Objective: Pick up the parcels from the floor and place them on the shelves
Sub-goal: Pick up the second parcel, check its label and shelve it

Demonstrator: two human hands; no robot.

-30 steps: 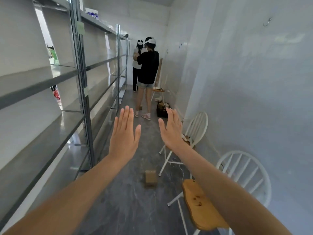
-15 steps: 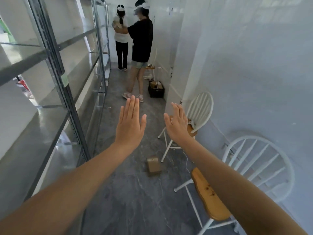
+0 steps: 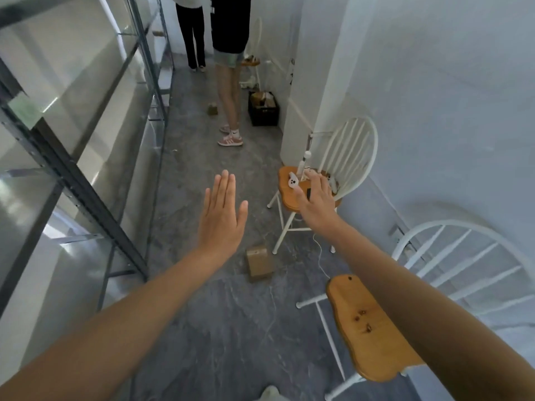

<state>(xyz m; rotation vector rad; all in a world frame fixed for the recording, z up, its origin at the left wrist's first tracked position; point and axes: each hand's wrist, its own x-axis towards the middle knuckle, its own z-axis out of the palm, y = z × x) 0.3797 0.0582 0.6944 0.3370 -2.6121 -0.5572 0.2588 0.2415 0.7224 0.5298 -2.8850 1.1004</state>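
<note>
On the grey floor point(image 3: 231, 328), between the metal shelving point(image 3: 86, 175) and the nearer white chair point(image 3: 373, 328), lies 1 cardboard parcel point(image 3: 259, 261). Left hand point(image 3: 221, 219) and right hand point(image 3: 315, 199) hover above it, fingers spread, grip empty. A 2nd parcel point(image 3: 212, 108) lies farther along.

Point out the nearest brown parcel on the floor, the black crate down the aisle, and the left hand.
Nearest brown parcel point(image 3: 259, 260): head view, on its top face.
Black crate point(image 3: 264, 112): head view, on its front wall.
Left hand point(image 3: 221, 219): head view, on its back.
</note>
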